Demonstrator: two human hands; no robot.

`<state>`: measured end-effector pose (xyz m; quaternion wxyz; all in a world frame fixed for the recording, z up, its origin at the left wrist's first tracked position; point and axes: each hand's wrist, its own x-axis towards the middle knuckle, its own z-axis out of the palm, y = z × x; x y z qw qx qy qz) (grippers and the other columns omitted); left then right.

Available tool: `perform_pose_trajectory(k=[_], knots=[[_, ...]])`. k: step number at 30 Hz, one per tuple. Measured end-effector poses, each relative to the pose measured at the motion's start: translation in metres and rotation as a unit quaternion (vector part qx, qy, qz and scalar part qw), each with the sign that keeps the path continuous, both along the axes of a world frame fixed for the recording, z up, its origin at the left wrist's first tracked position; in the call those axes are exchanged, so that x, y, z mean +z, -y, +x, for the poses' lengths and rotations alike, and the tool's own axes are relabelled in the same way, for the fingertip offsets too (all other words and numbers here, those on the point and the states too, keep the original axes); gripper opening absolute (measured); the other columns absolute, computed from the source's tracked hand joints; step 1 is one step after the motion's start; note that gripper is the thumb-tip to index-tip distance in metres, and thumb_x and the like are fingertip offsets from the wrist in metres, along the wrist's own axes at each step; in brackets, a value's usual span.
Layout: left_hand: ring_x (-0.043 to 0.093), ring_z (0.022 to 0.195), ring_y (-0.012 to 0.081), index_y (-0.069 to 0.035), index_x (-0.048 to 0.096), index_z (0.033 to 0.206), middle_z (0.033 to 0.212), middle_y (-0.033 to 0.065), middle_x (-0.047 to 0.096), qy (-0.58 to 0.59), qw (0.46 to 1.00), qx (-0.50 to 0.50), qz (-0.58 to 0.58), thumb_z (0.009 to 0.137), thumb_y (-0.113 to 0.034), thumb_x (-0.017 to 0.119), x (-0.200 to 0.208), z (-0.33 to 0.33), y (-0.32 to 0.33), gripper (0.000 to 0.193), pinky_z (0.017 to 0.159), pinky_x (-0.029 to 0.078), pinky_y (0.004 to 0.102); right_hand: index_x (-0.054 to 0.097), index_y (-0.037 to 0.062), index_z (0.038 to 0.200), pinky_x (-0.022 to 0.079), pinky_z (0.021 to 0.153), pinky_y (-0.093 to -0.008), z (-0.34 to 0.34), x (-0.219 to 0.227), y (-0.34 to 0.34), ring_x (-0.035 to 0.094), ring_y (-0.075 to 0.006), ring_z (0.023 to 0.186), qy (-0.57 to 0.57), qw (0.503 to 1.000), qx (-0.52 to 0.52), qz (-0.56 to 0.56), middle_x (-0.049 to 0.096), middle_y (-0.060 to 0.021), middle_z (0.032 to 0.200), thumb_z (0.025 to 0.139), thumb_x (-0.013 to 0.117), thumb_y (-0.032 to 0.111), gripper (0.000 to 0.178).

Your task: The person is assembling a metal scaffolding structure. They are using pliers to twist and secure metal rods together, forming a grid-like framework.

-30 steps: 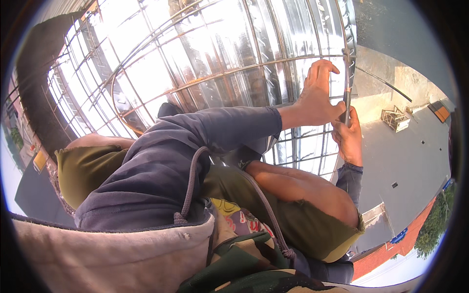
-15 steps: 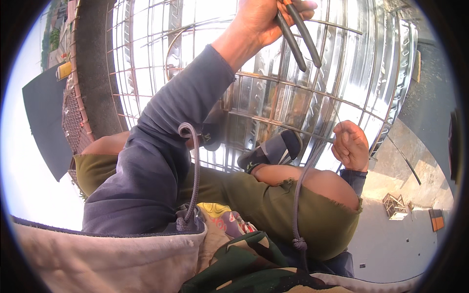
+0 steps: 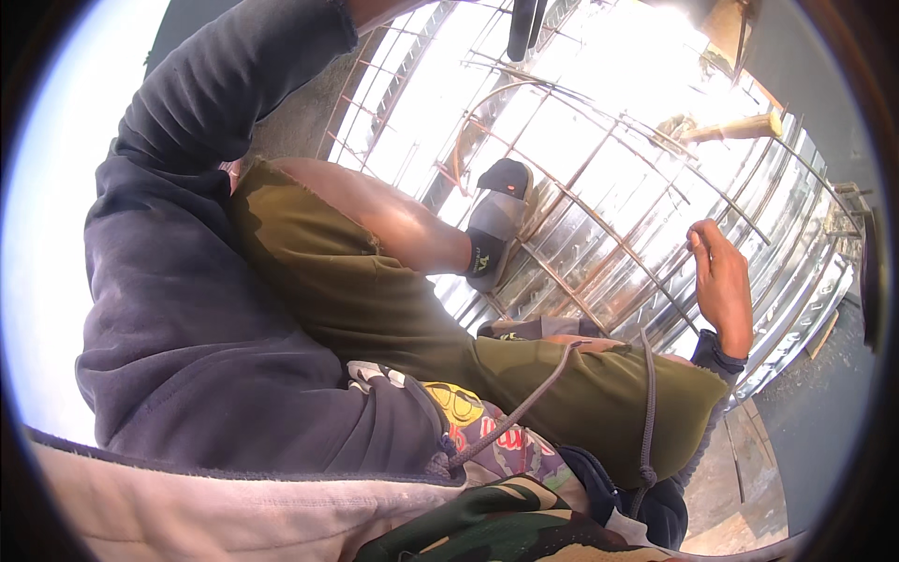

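Observation:
My left arm reaches up and out past the top edge; only the wrist [image 3: 376, 9] shows, its fingers hidden. The dark handles of a pair of pliers [image 3: 526, 33] hang down from the top edge beside it; their jaws are out of view. Over the right side of a steel rod mesh [image 3: 599, 220], my right hand [image 3: 723, 281] is closed, fingertips pinched together. Whatever it may pinch is too small to make out. The mesh lies over shiny ribbed metal sheeting [image 3: 562, 272].
My shod foot [image 3: 496, 220] stands on the mesh and sheeting, with the other shoe [image 3: 534, 328] nearer me. A pale wooden handle [image 3: 735, 129] lies across the rods at far right. Two hoodie cords [image 3: 648, 412] dangle over my lap. Glare washes out the far sheeting.
My view has swung, shifting the mesh and legs. The left hand and most of the pliers have passed beyond the top edge. My right hand appears farther right, still pinched.

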<state>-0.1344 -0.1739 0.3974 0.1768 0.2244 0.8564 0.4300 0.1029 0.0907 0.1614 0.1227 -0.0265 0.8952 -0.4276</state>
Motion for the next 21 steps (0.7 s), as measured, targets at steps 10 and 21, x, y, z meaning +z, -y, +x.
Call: perform_pose_trajectory(k=[10,21], knots=[[0.063,0.062,0.0178,-0.005,0.065,0.080,0.073,0.0092,0.067,0.195,0.943,0.204,0.176,0.104,-0.039,0.071,-0.138,0.041,0.027,0.042,0.057,0.050,0.0366,0.066,0.0029,0.132,0.051,0.101,-0.0479,-0.020,0.009,-0.030,0.064,-0.0445,0.123,0.064,0.970,0.185,0.146,0.068,-0.0265,0.130,0.111,0.053,0.016,0.027],[0.067,0.066,0.0207,-0.001,0.063,0.086,0.078,0.0124,0.069,0.230,0.880,0.310,0.276,0.092,-0.036,0.084,-0.140,0.023,0.058,0.041,0.056,0.053,0.0411,0.041,0.0132,0.159,0.043,0.090,-0.0263,-0.181,0.035,0.136,0.049,-0.0087,0.109,0.100,0.964,0.032,-0.244,0.056,-0.0058,0.136,0.115,0.056,0.036,0.052]])
